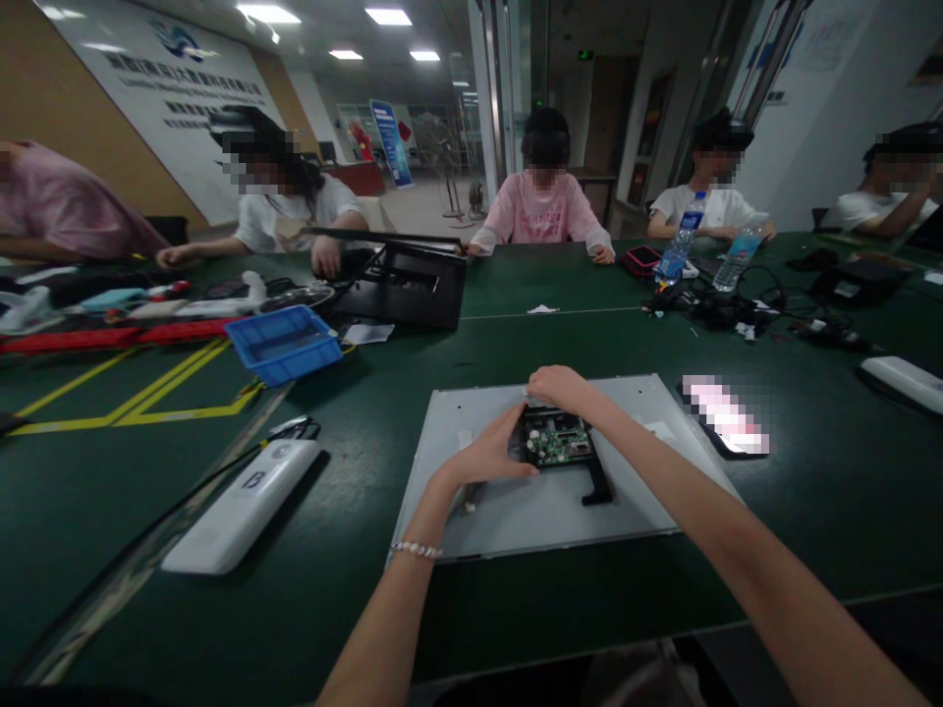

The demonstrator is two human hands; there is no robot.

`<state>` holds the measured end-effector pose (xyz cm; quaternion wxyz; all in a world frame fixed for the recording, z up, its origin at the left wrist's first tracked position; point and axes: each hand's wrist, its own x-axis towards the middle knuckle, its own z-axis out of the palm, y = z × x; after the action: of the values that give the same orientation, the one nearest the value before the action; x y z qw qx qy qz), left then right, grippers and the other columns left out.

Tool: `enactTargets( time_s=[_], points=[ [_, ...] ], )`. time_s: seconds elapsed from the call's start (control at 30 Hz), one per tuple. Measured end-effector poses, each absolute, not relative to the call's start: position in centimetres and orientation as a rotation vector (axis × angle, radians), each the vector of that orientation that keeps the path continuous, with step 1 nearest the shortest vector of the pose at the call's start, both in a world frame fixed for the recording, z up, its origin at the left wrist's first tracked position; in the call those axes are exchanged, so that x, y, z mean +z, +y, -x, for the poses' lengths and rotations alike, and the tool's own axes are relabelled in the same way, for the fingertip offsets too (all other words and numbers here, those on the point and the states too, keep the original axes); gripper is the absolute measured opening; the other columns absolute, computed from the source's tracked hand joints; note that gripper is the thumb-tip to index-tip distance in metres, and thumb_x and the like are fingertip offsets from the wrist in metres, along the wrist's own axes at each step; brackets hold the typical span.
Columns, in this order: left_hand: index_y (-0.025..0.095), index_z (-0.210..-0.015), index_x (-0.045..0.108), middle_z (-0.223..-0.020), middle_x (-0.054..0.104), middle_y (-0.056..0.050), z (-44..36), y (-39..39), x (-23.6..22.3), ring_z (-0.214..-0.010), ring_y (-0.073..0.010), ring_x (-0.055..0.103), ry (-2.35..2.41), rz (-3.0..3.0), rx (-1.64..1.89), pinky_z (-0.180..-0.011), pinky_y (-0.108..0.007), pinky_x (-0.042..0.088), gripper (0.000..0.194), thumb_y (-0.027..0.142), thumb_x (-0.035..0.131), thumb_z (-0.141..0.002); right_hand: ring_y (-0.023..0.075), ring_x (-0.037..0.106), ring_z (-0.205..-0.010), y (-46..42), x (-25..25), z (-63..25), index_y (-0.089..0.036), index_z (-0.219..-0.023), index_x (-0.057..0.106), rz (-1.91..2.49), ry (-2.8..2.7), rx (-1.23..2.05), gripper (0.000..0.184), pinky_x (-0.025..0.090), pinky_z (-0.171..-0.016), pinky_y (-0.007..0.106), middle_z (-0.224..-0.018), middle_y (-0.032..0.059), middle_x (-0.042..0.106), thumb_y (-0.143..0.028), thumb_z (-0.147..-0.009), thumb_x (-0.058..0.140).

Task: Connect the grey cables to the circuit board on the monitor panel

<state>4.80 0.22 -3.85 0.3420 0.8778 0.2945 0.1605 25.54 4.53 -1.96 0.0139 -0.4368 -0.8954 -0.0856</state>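
A flat grey metal panel (634, 511) lies on the green table in front of me. A small green circuit board (560, 444) sits in a black frame near its middle. My left hand (490, 457) grips the board's left edge, thumb against its side. My right hand (564, 386) curls over the board's far edge, fingers bent down onto it. A black bracket (596, 486) sticks out from the board toward me.
A white oblong device (243, 506) lies to the left and a phone (726, 417) to the right. A blue tray (284, 344), an open black case (409, 285), water bottles (678, 250) and tangled cables (737, 309) sit farther back. Several people sit around the table.
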Motion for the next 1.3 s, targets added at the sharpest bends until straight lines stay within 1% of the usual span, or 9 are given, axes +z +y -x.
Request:
enactTargets(
  time_s=[0.3, 0.53, 0.7, 0.77, 0.8, 0.87, 0.93, 1.03, 1.3],
  points=[
    [0.017, -0.144, 0.016, -0.148, 0.021, -0.019, -4.7, 0.0, -3.7, -0.135, -0.0362, 0.022, 0.825, -2.279, 0.376, -0.111, -0.054, 0.017, 0.101, 0.039, 0.072, -0.063, 0.0218, 0.059, -0.091, 0.8, -1.9, -32.9, -0.016, -0.087, 0.066, 1.578, -2.528, -0.356, 0.018, 0.042, -0.076, 0.029, -0.091, 0.0110, 0.067, -0.015, -0.088, 0.049],
    [0.015, -0.144, 0.014, -0.149, 0.018, -0.020, -4.7, 0.2, -3.7, -0.136, -0.0353, 0.020, 0.840, -2.284, 0.335, -0.112, -0.053, 0.016, 0.101, 0.040, 0.071, -0.065, 0.0218, 0.061, -0.090, -2.8, -4.5, -36.8, -0.018, -0.087, 0.069, 1.628, -2.402, -0.099, 0.019, 0.044, -0.082, 0.032, -0.092, 0.0096, 0.068, -0.017, -0.087, 0.050],
    [0.017, -0.145, 0.012, -0.150, 0.016, -0.018, -5.0, -0.2, -3.3, -0.136, -0.0351, 0.021, 0.840, -2.266, 0.399, -0.111, -0.052, 0.019, 0.105, 0.039, 0.073, -0.063, 0.0229, 0.060, -0.096, -3.4, -5.1, -37.1, -0.019, -0.096, 0.068, 1.602, -2.308, -0.004, 0.025, 0.045, -0.086, 0.036, -0.100, 0.0088, 0.068, -0.021, -0.089, 0.045],
    [0.019, -0.143, 0.020, -0.148, 0.024, -0.015, -5.2, -0.3, -2.8, -0.134, -0.0314, 0.028, 0.874, -2.259, 0.512, -0.110, -0.048, 0.024, 0.092, 0.039, 0.069, -0.069, 0.0232, 0.060, -0.099, -3.5, -5.2, -37.3, -0.019, -0.099, 0.068, 1.607, -2.287, 0.000, 0.026, 0.045, -0.087, 0.037, -0.102, 0.0089, 0.068, -0.021, -0.089, 0.044],
    [0.020, -0.139, 0.028, -0.144, 0.032, -0.013, -5.4, -0.2, -2.5, -0.131, -0.0287, 0.034, 0.903, -2.254, 0.591, -0.109, -0.046, 0.027, 0.078, 0.039, 0.065, -0.074, 0.0232, 0.060, -0.099, -3.5, -5.2, -37.3, -0.019, -0.100, 0.068, 1.610, -2.276, 0.008, 0.026, 0.045, -0.088, 0.038, -0.103, 0.0087, 0.067, -0.021, -0.089, 0.045],
    [0.020, -0.123, 0.048, -0.127, 0.052, -0.008, -5.6, -0.1, -2.0, -0.118, -0.0235, 0.048, 0.977, -2.248, 0.750, -0.103, -0.042, 0.036, 0.043, 0.036, 0.054, -0.083, 0.0230, 0.059, -0.101, -3.6, -5.4, -37.4, -0.020, -0.101, 0.067, 1.613, -2.257, 0.029, 0.025, 0.045, -0.089, 0.038, -0.105, 0.0081, 0.067, -0.021, -0.088, 0.045],
    [0.019, -0.099, 0.058, -0.102, 0.063, -0.004, -5.7, 0.2, -1.7, -0.100, -0.0205, 0.058, 1.072, -2.254, 0.878, -0.093, -0.038, 0.043, 0.021, 0.032, 0.047, -0.087, 0.0230, 0.059, -0.102, -3.6, -5.6, -37.4, -0.021, -0.103, 0.066, 1.612, -2.247, 0.036, 0.026, 0.046, -0.089, 0.038, -0.106, 0.0080, 0.067, -0.021, -0.087, 0.046],
    [0.018, -0.082, 0.058, -0.083, 0.064, -0.002, -5.7, 0.6, -1.8, -0.084, -0.0184, 0.060, 1.164, -2.276, 0.982, -0.082, -0.034, 0.046, 0.016, 0.028, 0.046, -0.086, 0.0233, 0.058, -0.103, -3.5, -5.8, -37.5, -0.021, -0.107, 0.065, 1.598, -2.257, 0.023, 0.027, 0.046, -0.089, 0.039, -0.108, 0.0083, 0.066, -0.021, -0.088, 0.045],
    [0.020, -0.084, 0.060, -0.084, 0.066, -0.001, -5.9, 0.7, -2.3, -0.083, -0.0177, 0.061, 1.127, -2.330, 0.892, -0.081, -0.033, 0.047, 0.014, 0.024, 0.047, -0.084, 0.0234, 0.058, -0.102, -3.1, -5.6, -37.4, -0.022, -0.109, 0.063, 1.553, -2.303, 0.004, 0.026, 0.045, -0.090, 0.039, -0.108, 0.0077, 0.065, -0.022, -0.086, 0.050]
  ],
)
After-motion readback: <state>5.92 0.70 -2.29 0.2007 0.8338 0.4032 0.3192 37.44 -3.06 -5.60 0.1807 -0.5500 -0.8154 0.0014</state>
